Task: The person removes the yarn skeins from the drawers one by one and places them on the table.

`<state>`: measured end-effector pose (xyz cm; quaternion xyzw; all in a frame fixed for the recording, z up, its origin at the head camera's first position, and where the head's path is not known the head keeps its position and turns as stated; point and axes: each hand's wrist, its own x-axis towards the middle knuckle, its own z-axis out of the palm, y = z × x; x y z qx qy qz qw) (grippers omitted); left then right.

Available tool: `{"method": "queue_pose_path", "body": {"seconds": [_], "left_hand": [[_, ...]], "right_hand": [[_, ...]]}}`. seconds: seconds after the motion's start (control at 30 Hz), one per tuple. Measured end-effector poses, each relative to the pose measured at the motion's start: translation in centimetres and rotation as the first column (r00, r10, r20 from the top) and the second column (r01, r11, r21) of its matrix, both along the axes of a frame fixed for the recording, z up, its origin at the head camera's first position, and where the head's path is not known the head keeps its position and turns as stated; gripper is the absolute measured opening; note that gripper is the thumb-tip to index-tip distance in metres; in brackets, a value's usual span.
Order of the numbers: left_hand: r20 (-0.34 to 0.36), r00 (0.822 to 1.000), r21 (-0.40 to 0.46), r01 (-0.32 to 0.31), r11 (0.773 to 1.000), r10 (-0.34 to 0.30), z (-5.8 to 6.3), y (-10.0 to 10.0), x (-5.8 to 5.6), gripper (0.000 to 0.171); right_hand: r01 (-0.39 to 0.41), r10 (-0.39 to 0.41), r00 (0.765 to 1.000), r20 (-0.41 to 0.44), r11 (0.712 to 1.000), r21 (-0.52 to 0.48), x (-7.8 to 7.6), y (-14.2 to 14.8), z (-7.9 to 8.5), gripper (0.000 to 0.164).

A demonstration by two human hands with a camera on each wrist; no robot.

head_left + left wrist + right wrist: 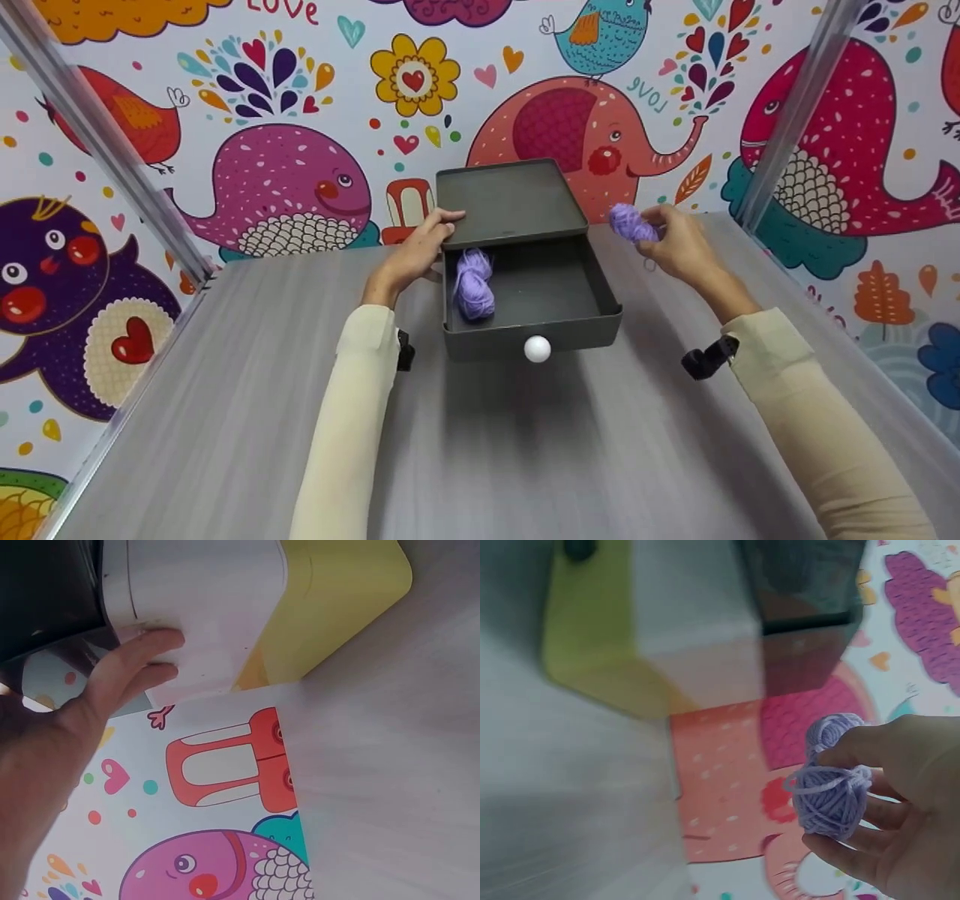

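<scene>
A dark grey box with a shallow tray-like top (pixel 514 199) stands towards the back of the table, its drawer (pixel 551 285) pulled out to the front. A round white knob (pixel 537 349) sits on the drawer front. Inside, along the left wall, lies a purple yarn skein (pixel 475 289). My left hand (pixel 412 255) grips the box's left side near the top, one digit over the rim and fingers (pixel 154 660) on the side wall. Off the box's right side, my right hand (pixel 679 244) pinches a second purple yarn skein (pixel 831 795) between thumb and fingers, above table level.
The grey tabletop (pixel 262 420) carries the box. Behind it rises a wall panel (pixel 315 97) printed with cartoon animals, and metal posts (pixel 799 112) stand at both back corners. Black wrist cameras (pixel 709 358) hang at both cuffs.
</scene>
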<state>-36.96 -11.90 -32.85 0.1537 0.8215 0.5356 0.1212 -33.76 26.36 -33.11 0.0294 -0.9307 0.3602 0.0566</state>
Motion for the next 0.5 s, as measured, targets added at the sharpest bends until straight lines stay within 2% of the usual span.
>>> {"method": "queue_pose_path", "body": {"seconds": [0.23, 0.5], "left_hand": [[-0.005, 1.0, -0.002, 0.005, 1.0, -0.005, -0.2, 0.0, -0.1, 0.044], [-0.013, 1.0, -0.014, -0.004, 1.0, 0.004, 0.0, 0.0, 0.0, 0.044]], "right_hand": [[-0.01, 0.01, 1.0, 0.016, 1.0, 0.026, -0.3, 0.8, -3.5, 0.05], [-0.021, 0.006, 0.991, 0.135, 0.994, 0.11, -0.6, 1.2, -7.7, 0.05]]}}
